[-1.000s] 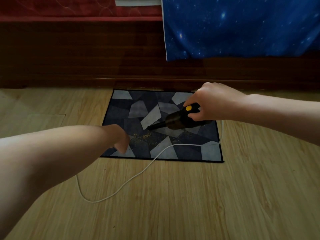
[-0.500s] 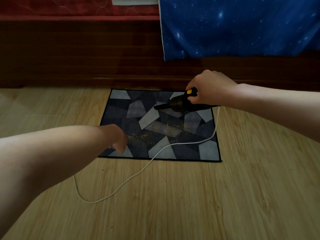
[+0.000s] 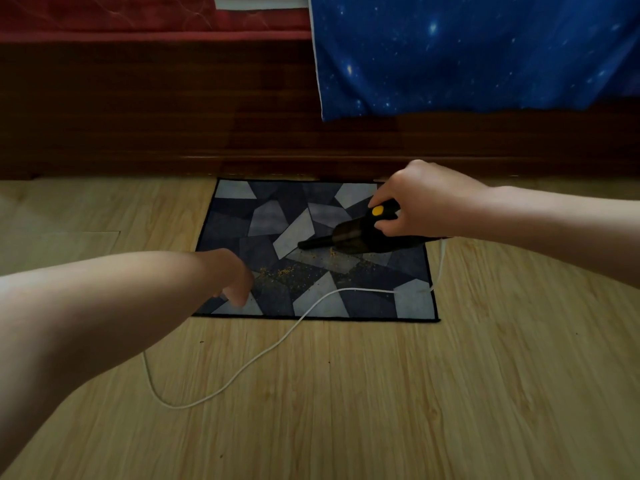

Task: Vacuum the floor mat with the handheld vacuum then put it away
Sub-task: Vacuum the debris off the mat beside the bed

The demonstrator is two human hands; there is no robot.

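The handheld vacuum [image 3: 358,237] is a black unit with a yellow button [image 3: 377,210] on top of its handle. It sits low over the right half of the floor mat [image 3: 228,216], with the body towards the mat's right edge. Its narrow nozzle [image 3: 310,244] points left, and the tip is at or just above the mat's centre; actual contact cannot be confirmed.

The right hand [image 3: 427,202] grips the vacuum handle from above. The fingers are curled round the handle, and the thumb lies just beside the yellow button.

The left hand [image 3: 233,278] is at the near-left corner of the mat. Its fingers point downward onto the mat surface and hold nothing. The hand is seen from behind the wrist, so the exact finger spread cannot be determined.

A band of small yellowish crumbs [image 3: 280,271] lies on the mat, between the left hand and the nozzle. A few more crumbs lie directly below the vacuum body.

The mat is rectangular, with a pattern of grey and dark blue angular patches and a dark border. It lies flat on a light wooden floor [image 3: 433,393], and its far edge is against a dark wooden bed frame [image 3: 156,116].

A white cord [image 3: 363,290] runs from the rear of the vacuum and down past the mat's right edge. It then crosses the near part of the mat and loops over the floor under the left forearm.

A blue star-print sheet [image 3: 467,53] hangs over the right part of the bed frame. Red bedding [image 3: 104,15] lies along the top left.
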